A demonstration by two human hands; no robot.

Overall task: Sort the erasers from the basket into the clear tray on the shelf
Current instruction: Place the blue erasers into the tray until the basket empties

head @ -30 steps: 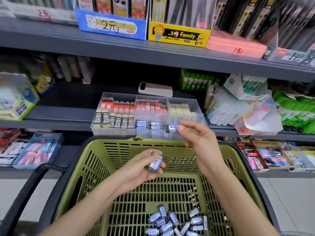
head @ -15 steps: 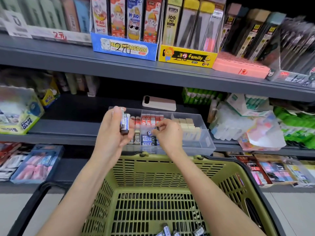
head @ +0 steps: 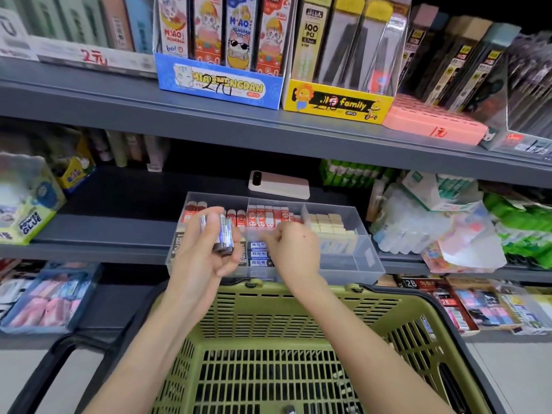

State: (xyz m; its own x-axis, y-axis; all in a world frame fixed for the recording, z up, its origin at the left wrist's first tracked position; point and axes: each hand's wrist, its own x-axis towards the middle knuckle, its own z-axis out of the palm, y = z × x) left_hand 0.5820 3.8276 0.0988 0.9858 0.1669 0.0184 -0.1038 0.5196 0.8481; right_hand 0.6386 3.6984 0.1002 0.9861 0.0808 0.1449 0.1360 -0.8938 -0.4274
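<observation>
The clear tray (head: 355, 258) sits at the front edge of the middle shelf, split into compartments holding rows of red, black, cream and blue-and-white erasers. My left hand (head: 206, 252) is raised in front of the tray's left side, shut on a small stack of blue-and-white erasers (head: 224, 236). My right hand (head: 291, 249) hovers over the middle front compartment, fingers curled down onto the blue-and-white erasers (head: 258, 253) lying there; whether it holds one is hidden. The green basket (head: 298, 309) is below, one eraser (head: 289, 410) showing at the bottom edge.
A pink phone (head: 279, 184) lies on the shelf behind the tray. Glue boxes (head: 27, 204) stand at the left, bagged goods (head: 448, 231) at the right. The upper shelf (head: 209, 121) overhangs with boxed pencils. The basket's black handle (head: 59, 363) hangs at lower left.
Both hands rose from above the basket to the tray. The left hand carried its erasers up; the right hand lowered into the middle front compartment. The view tilted upward, leaving most basket erasers out of sight.
</observation>
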